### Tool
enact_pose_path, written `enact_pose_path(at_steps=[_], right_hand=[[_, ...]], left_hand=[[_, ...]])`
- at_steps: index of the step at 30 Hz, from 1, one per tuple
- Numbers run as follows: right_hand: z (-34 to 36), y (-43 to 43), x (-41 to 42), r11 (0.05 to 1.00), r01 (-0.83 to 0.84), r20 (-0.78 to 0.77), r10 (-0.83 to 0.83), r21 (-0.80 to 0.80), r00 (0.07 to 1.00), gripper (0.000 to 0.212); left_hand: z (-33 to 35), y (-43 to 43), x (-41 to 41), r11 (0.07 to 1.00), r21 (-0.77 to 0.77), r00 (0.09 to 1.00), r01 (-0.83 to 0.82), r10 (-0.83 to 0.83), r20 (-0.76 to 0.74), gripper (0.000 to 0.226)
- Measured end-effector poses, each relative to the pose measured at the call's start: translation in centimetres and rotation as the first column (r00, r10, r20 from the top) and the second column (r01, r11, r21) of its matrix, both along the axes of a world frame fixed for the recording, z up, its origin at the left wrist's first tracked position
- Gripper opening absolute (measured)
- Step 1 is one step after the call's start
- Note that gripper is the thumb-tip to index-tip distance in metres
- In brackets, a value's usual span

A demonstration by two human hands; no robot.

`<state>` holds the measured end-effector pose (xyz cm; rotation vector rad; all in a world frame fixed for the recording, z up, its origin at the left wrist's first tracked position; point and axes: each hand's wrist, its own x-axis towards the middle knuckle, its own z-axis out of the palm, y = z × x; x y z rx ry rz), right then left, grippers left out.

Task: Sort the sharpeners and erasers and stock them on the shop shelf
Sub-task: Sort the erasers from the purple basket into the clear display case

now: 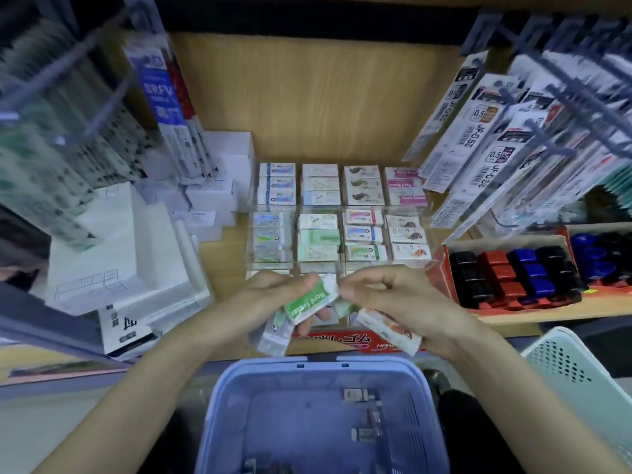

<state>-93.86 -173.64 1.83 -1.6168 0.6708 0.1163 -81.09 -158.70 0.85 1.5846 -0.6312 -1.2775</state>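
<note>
My left hand [270, 295] grips a green-sleeved eraser [309, 301] and, below it, a pale wrapped eraser [273, 335]. My right hand [393, 295] pinches the white end of the green eraser with its fingertips and also holds a white eraser with an orange print [390, 328] against the palm. Both hands hover at the shelf's front edge, above a blue basket [225, 405] with a few small erasers [362, 395] inside. Behind the hands, a clear divided tray [295, 213] holds rows of sorted erasers.
A red box of black, red and blue sharpeners [513, 275] stands on the right. White boxes [136, 254] are stacked on the left. Hanging pen refill packs [478, 138] crowd the upper right. A white perforated basket [581, 381] sits at the lower right.
</note>
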Motion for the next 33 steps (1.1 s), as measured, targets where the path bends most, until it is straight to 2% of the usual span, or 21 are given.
enact_pose_path(at_steps=[3,6,12,16,18,21,26,29,31,33], right_hand=[[-0.6,0.5,0.2,0.999,-0.006,-0.032,0.008,0.037,0.999,0.007],[-1.0,1.1,0.7,0.992,0.077,-0.017,-0.076,0.096,0.997,0.005],[-1.7,2.4,1.6,0.973,0.160,-0.030,-0.157,0.165,0.987,0.006],[-3.1,2.8,2.3,0.938,0.311,-0.075,-0.303,0.153,0.950,0.010],[-3.3,2.7,2.8,0.963,0.259,-0.063,-0.255,0.071,0.965,0.012],[-2.4,2.6,4.1,0.998,0.009,-0.005,-0.009,-0.056,1.000,0.010],[-1.8,2.5,6.4,0.953,-0.253,-0.024,0.253,-0.169,0.967,0.004],[-2.5,2.9,6.7,0.966,-0.202,0.002,0.205,-0.164,0.979,0.005],[-2.9,2.6,6.5,0.984,-0.094,0.030,0.099,-0.150,0.995,0.011],[-3.1,2.1,6.0,0.972,-0.087,0.021,0.094,-0.219,0.995,0.018]], left_hand=[[-0.5,0.5,-0.2,0.996,0.081,0.995,0.030,-0.037,0.096,0.054],[-0.5,1.4,0.2,0.995,0.082,0.972,-0.058,0.037,0.233,0.044],[-0.2,3.0,0.7,0.988,0.117,0.960,-0.101,0.066,0.274,0.040],[-1.0,5.0,2.1,0.967,0.138,0.916,-0.214,0.149,0.372,0.021],[-1.5,5.8,3.0,0.954,0.125,0.901,-0.274,0.208,0.382,0.015],[-1.7,5.8,3.3,0.963,0.101,0.920,-0.249,0.203,0.336,0.011],[-1.7,5.0,2.9,0.971,0.083,0.941,-0.226,0.196,0.276,0.008],[-1.8,4.7,2.9,0.972,0.099,0.939,-0.212,0.174,0.298,0.010],[-1.9,4.5,2.8,0.956,0.118,0.935,-0.269,0.231,0.268,0.009],[-2.1,4.2,2.8,0.928,0.161,0.930,-0.335,0.299,0.214,0.009]])
